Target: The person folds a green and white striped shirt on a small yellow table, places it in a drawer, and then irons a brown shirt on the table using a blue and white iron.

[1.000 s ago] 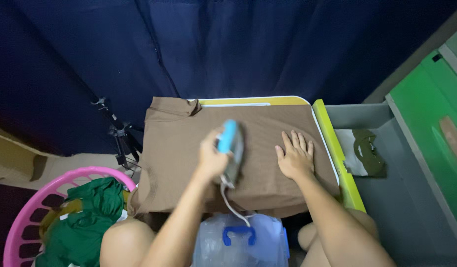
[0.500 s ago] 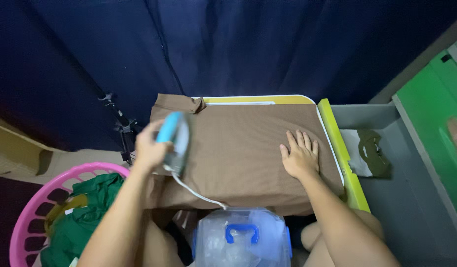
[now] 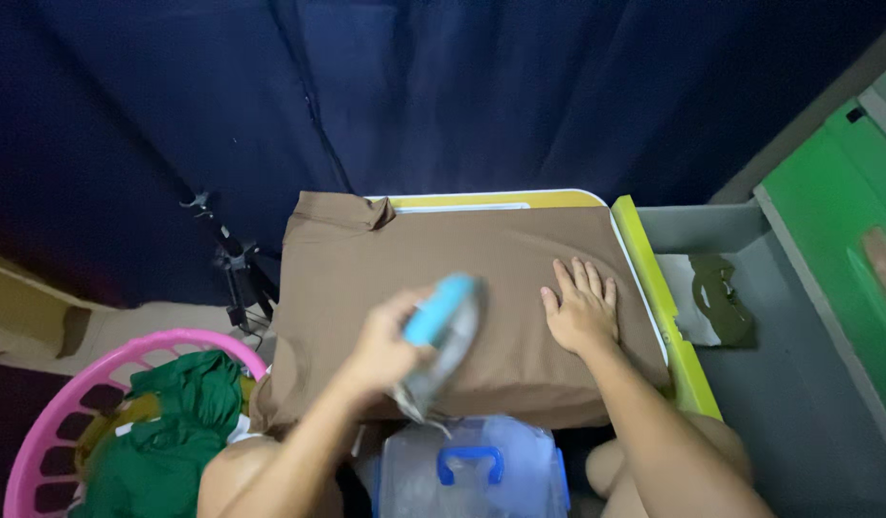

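A brown shirt (image 3: 481,259) lies spread over a small table with a yellow and white rim (image 3: 520,199). My left hand (image 3: 384,341) grips an iron with a light blue handle (image 3: 441,336), which rests on the near middle of the shirt, blurred by motion. Flat on the right part of the shirt lies my right hand (image 3: 580,309), its fingers spread and pointing away from me.
A pink laundry basket (image 3: 98,384) with green clothes (image 3: 160,432) stands at lower left. A clear plastic box with a blue handle (image 3: 470,462) sits below the table. Right: a lime-green strip (image 3: 665,307), a grey tray with a dark olive cloth (image 3: 721,297). Dark blue curtain behind; a tripod (image 3: 234,269).
My left hand swept the iron from the middle of the shirt to its left edge, then back right toward the near middle. My right hand stayed put.
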